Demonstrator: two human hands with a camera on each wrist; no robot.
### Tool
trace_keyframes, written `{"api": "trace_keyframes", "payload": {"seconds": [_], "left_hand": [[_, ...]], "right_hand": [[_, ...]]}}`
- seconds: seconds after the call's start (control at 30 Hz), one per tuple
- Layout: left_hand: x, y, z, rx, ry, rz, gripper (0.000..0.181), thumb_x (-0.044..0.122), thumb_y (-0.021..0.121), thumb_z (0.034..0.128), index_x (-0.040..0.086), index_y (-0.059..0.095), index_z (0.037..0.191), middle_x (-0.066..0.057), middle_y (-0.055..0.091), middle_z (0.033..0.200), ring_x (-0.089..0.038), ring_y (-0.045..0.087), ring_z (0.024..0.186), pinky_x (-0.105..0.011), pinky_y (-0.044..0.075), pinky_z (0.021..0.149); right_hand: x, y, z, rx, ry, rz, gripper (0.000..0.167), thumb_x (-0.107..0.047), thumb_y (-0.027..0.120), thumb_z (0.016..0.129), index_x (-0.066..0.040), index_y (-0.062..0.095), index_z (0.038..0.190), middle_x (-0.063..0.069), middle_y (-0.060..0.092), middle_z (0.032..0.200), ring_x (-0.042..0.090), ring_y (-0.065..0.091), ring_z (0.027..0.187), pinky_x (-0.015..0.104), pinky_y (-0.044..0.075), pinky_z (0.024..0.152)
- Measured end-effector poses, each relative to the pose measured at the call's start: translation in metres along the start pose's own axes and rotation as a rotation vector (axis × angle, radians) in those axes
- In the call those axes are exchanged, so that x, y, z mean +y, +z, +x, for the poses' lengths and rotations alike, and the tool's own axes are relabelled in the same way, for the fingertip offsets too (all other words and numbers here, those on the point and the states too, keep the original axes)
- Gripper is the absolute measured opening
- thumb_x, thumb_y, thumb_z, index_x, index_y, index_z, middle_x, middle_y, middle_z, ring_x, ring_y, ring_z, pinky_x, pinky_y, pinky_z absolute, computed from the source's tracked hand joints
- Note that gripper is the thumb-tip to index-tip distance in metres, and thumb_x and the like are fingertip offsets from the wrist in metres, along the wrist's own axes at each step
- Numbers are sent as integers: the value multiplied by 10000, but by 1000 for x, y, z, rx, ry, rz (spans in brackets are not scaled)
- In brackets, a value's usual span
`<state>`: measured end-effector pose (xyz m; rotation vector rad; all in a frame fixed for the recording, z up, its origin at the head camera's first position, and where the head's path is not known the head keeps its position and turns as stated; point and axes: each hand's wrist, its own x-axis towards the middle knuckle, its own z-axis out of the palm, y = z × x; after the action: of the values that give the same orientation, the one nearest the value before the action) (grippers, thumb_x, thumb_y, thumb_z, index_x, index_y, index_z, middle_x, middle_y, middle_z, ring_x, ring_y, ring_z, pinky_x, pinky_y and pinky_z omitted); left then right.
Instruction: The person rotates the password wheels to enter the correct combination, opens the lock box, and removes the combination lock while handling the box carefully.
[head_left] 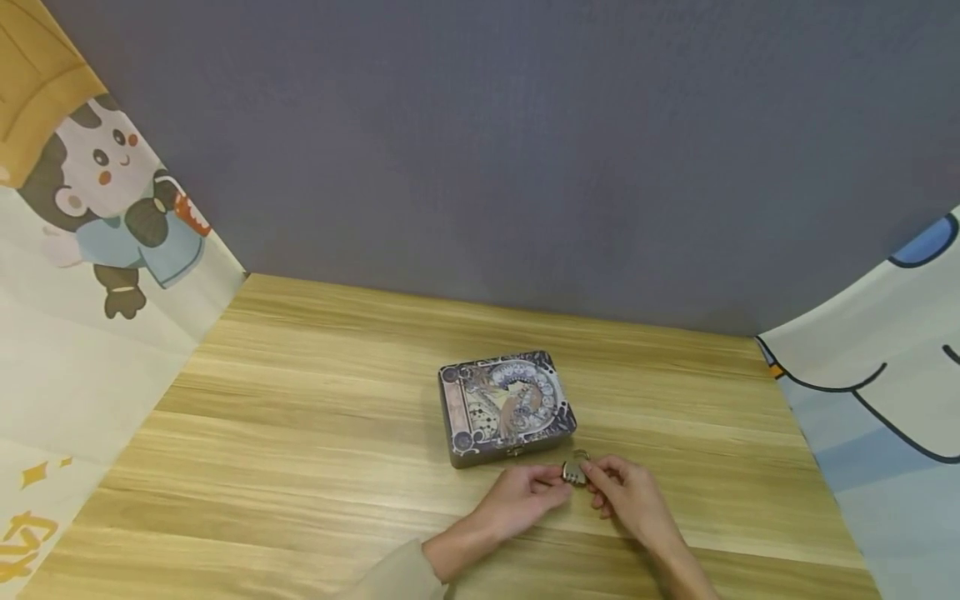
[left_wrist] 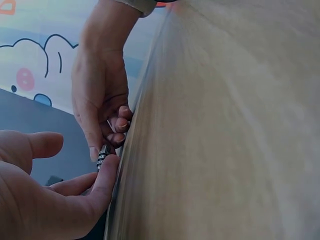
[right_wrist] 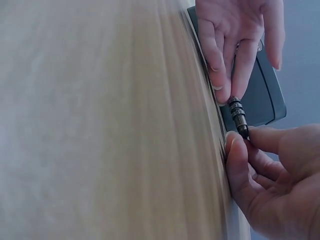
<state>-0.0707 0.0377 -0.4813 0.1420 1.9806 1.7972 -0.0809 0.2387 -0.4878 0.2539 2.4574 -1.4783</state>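
A small bronze combination padlock (head_left: 574,473) with number dials and a curved shackle is between the two hands, just in front of the decorated box (head_left: 510,404). My right hand (head_left: 632,500) pinches it between thumb and fingers from the right. From the other side, my left hand (head_left: 513,502) touches its dial end with outstretched fingertips. In the left wrist view the left thumb (left_wrist: 47,143) stands apart from the padlock (left_wrist: 103,155). The box lid is down, with a small metal clasp (head_left: 514,452) on its front side.
The box sits on a wood-grain tabletop (head_left: 300,400). Behind the table stands a dark grey panel (head_left: 480,167). Cartoon-printed panels flank it, one on the left (head_left: 97,358) and one on the right (head_left: 885,442).
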Motion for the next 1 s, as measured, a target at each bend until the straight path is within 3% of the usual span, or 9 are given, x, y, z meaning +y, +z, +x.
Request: {"api": "trace_keyframes", "payload": {"seconds": [1.0], "left_hand": [[2, 6, 6, 14, -38, -15, 378, 143, 740, 915, -71, 690, 1222, -53, 729, 1003, -124, 667, 862, -200, 552, 702]], "right_hand": [[0, -2, 7, -16, 42, 14, 190, -131, 676, 997, 33, 675, 903, 76, 647, 698, 166, 624, 549, 305, 591, 509]]}}
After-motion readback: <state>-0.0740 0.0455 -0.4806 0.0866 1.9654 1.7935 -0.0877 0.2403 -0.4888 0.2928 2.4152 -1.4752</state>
